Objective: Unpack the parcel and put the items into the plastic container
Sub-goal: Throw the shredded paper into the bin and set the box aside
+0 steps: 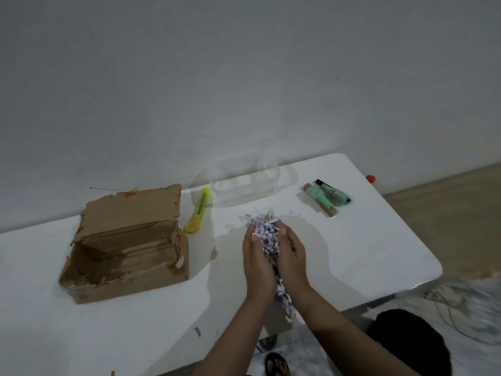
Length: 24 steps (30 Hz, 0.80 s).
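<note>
Head view: my hands, left and right, clamp shredded paper together; the plastic container lies straight ahead, long axis crosswise.

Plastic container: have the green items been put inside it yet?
No. The green items lie on the table to the right of the plastic container, apart from it.

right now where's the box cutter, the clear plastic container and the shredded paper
box cutter (197,210): head view, middle of its yellow body
clear plastic container (244,198): head view, its front wall
shredded paper (267,226): head view, the clump above the fingertips
</note>
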Tool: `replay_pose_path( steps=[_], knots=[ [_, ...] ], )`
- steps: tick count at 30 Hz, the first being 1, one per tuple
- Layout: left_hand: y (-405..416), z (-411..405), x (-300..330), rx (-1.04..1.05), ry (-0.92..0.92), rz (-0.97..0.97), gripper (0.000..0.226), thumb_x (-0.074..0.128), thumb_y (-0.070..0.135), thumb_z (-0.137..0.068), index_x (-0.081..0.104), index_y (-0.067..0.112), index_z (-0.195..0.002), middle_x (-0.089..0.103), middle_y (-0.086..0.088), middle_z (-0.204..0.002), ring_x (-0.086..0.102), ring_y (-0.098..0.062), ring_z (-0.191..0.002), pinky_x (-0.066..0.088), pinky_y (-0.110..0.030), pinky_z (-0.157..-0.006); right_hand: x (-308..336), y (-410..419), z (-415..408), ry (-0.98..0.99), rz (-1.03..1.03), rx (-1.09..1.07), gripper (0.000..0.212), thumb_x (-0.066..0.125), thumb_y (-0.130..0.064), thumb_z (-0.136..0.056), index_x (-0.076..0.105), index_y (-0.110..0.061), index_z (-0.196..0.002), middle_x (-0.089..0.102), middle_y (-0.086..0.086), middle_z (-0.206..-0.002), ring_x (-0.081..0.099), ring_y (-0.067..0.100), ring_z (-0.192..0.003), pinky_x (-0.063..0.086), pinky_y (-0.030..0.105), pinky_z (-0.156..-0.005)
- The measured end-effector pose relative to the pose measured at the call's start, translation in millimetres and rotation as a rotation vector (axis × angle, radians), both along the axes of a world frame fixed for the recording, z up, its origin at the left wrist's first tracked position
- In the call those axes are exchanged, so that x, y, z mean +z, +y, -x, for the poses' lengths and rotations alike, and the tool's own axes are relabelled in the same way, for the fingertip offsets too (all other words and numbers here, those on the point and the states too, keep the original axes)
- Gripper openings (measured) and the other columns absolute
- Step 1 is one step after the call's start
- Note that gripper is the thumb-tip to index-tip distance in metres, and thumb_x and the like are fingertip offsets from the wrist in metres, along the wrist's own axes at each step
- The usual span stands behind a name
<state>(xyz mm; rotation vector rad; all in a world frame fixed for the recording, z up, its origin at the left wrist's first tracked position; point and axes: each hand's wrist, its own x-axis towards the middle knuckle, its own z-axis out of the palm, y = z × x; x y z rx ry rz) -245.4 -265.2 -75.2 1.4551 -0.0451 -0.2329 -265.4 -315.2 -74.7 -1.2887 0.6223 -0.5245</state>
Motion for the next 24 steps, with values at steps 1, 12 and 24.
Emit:
replay_pose_path(
  steps=[1, 12, 24],
  knots=[
    [-1.7, 1.6, 2.9, -0.018, 0.001, 0.007, 0.037, 0.028, 0.025, -0.102, 0.043, 0.022, -0.136, 0.049, 0.0, -0.138, 0.048, -0.007, -0.122, 0.043, -0.008, -0.09, 4.4, 0.1, 2.9, -0.009, -0.011, -0.035, 0.023, 0.043, -0.023, -0.098, 0.063, -0.026, -0.107, 0.068, -0.001, -0.11, 0.064, 0.009, -0.103, 0.053, 0.026, -0.088],
    [-44.1, 80.5, 34.1, -0.414, 0.085, 0.024, 0.035, 0.028, 0.034, -0.101, 0.049, 0.032, -0.13, 0.052, 0.006, -0.136, 0.049, -0.008, -0.122, 0.04, -0.034, -0.106, 41.7, -25.4, 93.2, -0.051, -0.03, -0.556, 0.022, 0.044, -0.015, -0.098, 0.065, -0.017, -0.106, 0.067, -0.004, -0.101, 0.063, 0.01, -0.095, 0.05, 0.007, -0.071],
    [-121.0, 212.7, -3.2, -0.851, 0.231, -0.136, 0.042, 0.033, 0.038, -0.097, 0.055, 0.017, -0.127, 0.058, -0.004, -0.127, 0.055, -0.016, -0.115, 0.042, -0.039, -0.103, 2.8, -83.5, 239.4, 0.15, -0.119, -1.042, 0.024, 0.042, -0.017, -0.098, 0.066, -0.017, -0.098, 0.065, -0.01, -0.085, 0.06, 0.0, -0.08, 0.048, 0.008, -0.068]
  ],
)
